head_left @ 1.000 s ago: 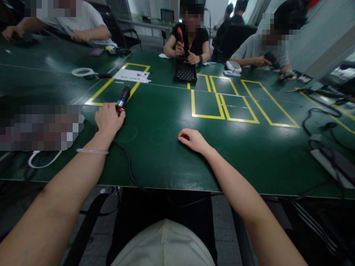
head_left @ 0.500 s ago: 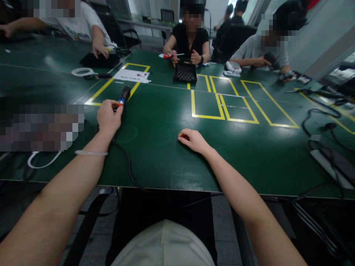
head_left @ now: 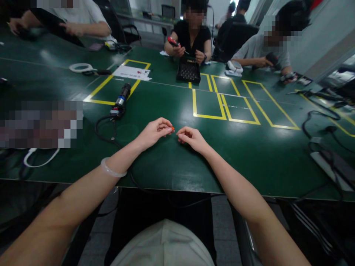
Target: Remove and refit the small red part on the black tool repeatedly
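Observation:
My left hand (head_left: 158,132) is over the middle of the table, thumb and fingers closed in a pinch. At its fingertips shows a small orange piece (head_left: 172,129), too little of it visible to tell its kind. Just to the right, a narrow gap away, my right hand (head_left: 191,137) rests on the table with its fingers curled together. Whether anything is inside them is hidden. Left of both hands lies a black cylindrical device (head_left: 122,98) with a blue and silver band, a red part at its near end and a black cable (head_left: 100,127).
Yellow tape outlines (head_left: 209,117) mark the green table (head_left: 166,166). Beyond are a white sheet (head_left: 131,72), a white ring-shaped thing (head_left: 80,68) and a black tray (head_left: 188,72) by a person holding a red tool (head_left: 173,41). Cables (head_left: 307,122) and a power strip (head_left: 330,166) lie right.
My left hand has left the black device and moved right, close to my right hand, with the orange piece at its fingertips. Across the table, a person has lifted a dark flat thing.

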Available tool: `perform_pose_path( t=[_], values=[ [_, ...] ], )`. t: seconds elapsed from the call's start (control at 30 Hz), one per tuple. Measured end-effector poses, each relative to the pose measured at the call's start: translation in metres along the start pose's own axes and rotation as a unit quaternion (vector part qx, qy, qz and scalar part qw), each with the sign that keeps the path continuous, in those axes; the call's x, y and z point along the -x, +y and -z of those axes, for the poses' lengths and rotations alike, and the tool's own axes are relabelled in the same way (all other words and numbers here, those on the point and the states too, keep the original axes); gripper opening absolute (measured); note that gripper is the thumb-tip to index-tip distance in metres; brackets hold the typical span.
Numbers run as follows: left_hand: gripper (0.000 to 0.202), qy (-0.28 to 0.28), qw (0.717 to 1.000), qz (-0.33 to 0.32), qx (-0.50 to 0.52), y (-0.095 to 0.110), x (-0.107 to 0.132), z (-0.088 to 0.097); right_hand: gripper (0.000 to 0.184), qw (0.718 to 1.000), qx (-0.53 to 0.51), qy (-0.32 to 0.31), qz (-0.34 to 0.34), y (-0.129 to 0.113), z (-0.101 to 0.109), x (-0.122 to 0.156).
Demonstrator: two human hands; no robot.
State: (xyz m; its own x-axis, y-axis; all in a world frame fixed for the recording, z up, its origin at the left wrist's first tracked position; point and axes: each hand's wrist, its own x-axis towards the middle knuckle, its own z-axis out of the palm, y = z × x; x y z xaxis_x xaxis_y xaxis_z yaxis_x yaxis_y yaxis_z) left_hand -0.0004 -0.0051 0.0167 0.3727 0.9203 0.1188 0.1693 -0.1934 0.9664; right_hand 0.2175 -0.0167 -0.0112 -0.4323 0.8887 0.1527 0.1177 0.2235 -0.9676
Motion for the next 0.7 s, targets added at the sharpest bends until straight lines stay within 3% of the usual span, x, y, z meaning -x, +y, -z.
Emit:
perform_pose_path(
  t=[0.13, 0.33, 0.7],
  values=[
    [0.034, -0.044, 0.999, -0.008, -0.030, -0.0055, 0.0021, -0.0080, 0.037, 0.998, -0.068, 0.003, -0.015, -0.0031, -0.0009, -0.0003],
    [0.035, -0.060, 0.997, -0.012, -0.055, -0.0029, 0.0045, -0.0058, 0.038, 0.996, -0.089, -0.001, -0.026, -0.0013, -0.0015, -0.0007],
    [0.034, -0.053, 0.998, 0.023, 0.014, -0.0033, 0.0061, -0.0087, 0.036, 0.995, -0.096, 0.008, -0.039, -0.0035, -0.0008, -0.0002]
  ],
)
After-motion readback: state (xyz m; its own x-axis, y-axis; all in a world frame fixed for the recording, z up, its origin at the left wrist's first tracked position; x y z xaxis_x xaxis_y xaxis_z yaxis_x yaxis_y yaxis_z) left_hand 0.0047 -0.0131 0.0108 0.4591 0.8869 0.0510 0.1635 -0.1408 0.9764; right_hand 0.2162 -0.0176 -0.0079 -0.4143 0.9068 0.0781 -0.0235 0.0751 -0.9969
